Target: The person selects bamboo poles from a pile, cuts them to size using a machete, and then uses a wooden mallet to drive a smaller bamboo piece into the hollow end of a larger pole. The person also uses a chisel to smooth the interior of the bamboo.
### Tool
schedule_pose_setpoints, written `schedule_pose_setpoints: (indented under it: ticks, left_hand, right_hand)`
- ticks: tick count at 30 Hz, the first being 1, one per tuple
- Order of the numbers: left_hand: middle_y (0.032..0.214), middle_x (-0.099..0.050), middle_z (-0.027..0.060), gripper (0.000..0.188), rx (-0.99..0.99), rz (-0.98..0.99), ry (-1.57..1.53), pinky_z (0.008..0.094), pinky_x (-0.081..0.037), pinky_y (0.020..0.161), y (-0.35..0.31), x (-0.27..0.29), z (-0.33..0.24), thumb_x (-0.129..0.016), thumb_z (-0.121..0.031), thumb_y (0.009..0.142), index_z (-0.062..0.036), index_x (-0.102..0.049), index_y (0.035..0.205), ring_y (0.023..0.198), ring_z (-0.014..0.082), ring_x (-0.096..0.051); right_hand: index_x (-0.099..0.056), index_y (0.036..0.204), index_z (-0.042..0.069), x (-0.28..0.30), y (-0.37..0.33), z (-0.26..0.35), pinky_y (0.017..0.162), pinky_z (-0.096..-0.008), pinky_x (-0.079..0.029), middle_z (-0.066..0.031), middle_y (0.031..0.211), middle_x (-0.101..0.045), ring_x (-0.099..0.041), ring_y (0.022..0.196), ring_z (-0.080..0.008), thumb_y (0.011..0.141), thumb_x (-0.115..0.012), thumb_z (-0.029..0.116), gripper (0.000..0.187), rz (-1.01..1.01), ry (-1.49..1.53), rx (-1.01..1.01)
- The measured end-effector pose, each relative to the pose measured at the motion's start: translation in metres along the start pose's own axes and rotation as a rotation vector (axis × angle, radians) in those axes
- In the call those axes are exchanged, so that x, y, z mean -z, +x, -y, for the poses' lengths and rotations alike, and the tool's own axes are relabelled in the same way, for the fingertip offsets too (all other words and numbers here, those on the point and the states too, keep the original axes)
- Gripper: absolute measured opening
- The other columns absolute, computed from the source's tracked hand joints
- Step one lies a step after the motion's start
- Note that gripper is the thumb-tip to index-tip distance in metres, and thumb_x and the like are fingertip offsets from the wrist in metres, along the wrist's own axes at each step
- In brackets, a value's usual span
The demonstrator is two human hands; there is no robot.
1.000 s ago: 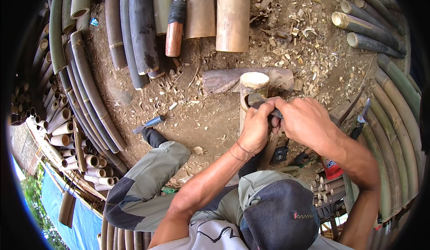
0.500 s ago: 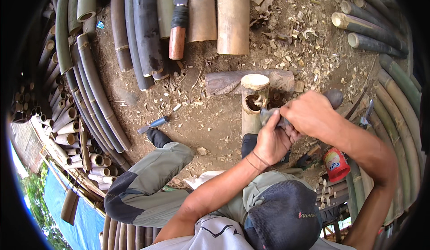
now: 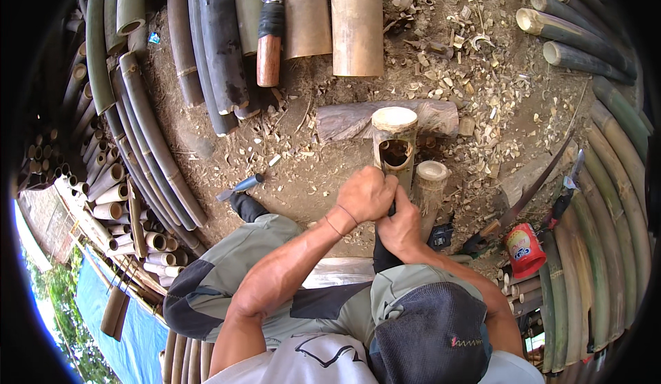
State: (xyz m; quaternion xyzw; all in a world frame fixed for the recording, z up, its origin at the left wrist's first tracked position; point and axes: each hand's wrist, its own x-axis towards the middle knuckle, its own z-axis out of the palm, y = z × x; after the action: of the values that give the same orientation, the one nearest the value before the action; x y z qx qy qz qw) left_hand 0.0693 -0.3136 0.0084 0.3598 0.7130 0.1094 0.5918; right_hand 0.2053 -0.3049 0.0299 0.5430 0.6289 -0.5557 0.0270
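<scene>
Two fists meeting, left hand [image 3: 365,192], right hand [image 3: 402,227], curled tight round a mostly hidden dark object [image 3: 392,209], upright bamboo post [image 3: 395,134], pale top [image 3: 394,117], dark side hole [image 3: 395,153]

Surface: bare brown dirt floor [image 3: 330,167], strewn with pale wood chips [image 3: 492,84], densest beyond the hands [image 3: 367,193] and to their right. Directly on it: a rough log [image 3: 344,121], crosswise just beyond the hands; a blue-handled chisel [image 3: 242,185], left of them. Farther ahead, wide bamboo lengths side by side, pale [image 3: 357,33] and dark [image 3: 222,46]. Well left, long slender bamboo poles [image 3: 153,146]; a small blue scrap [image 3: 154,37] lies beyond, far left. Right of the hands: a long, curved blade [image 3: 539,184] with wooden handle. Far ahead-right, cut dark bamboo pieces [image 3: 585,61].
</scene>
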Motion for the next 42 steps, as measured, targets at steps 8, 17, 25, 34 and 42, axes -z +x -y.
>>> schedule_pose_setpoints:
  ticks: [8, 17, 25, 34, 42]
  left_hand:
    - [0.062, -0.058, -0.0006, 0.042, 0.157, 0.112, -0.989, 0.0246, -0.041, 0.047, -0.017, -0.024, -0.025, -0.047, -0.038, 0.104, -0.0036, -0.07, 0.112, 0.054, 0.0062, -0.051]
    - [0.085, -0.061, 0.0058, 0.044, 0.245, 0.168, -1.803, 0.0261, -0.048, 0.06, -0.021, -0.076, -0.037, -0.051, -0.036, 0.103, -0.0042, -0.058, 0.133, 0.069, 0.0115, -0.055]
    - [0.052, -0.057, 0.009, 0.041, 0.069, -0.249, -0.7, 0.0341, -0.038, 0.04, -0.044, -0.03, -0.011, -0.056, -0.031, 0.099, 0.005, -0.071, 0.087, 0.043, 0.0106, -0.05]
    - [0.086, -0.058, -0.0004, 0.046, 0.218, 0.218, -1.95, 0.0271, -0.044, 0.068, -0.017, -0.076, -0.046, -0.052, -0.038, 0.102, -0.0066, -0.054, 0.135, 0.071, 0.0094, -0.05]
    - [0.058, -0.059, 0.0069, 0.043, 0.357, 0.019, -1.054, 0.0316, -0.044, 0.048, -0.027, -0.036, -0.021, -0.055, -0.035, 0.098, 0.0038, -0.071, 0.088, 0.051, 0.0145, -0.056]
  right_hand:
    - [-0.051, 0.117, -0.001, 0.108, 0.021, 0.03, 0.064, -0.0444, -0.055, -0.0235, 0.09, -0.068, -0.069, 0.076, -0.0391, 0.084, -0.066, 0.016, 0.04, 0.473, -0.408, 0.25]
    - [-0.055, 0.116, -0.001, 0.14, 0.054, 0.063, 0.057, -0.0439, -0.056, -0.0162, 0.068, -0.068, -0.069, 0.063, -0.0334, 0.083, -0.063, 0.015, 0.038, 0.822, -0.919, 0.339]
    - [-0.044, 0.134, 0.003, 0.068, -0.006, 0.013, 0.066, -0.0483, -0.057, -0.0209, 0.092, -0.067, -0.069, 0.075, -0.0393, 0.078, -0.068, 0.018, 0.062, 0.385, -0.239, 0.311]
    - [-0.058, 0.107, -0.008, 0.141, 0.062, 0.081, 0.059, -0.0428, -0.055, -0.019, 0.069, -0.067, -0.07, 0.068, -0.033, 0.083, -0.067, 0.021, 0.038, 0.812, -1.039, 0.358]
    - [-0.051, 0.12, -0.001, 0.089, 0.023, 0.028, 0.065, -0.0525, -0.053, -0.0265, 0.076, -0.066, -0.066, 0.072, -0.0461, 0.084, -0.069, 0.031, 0.05, 0.587, -0.376, -0.001]
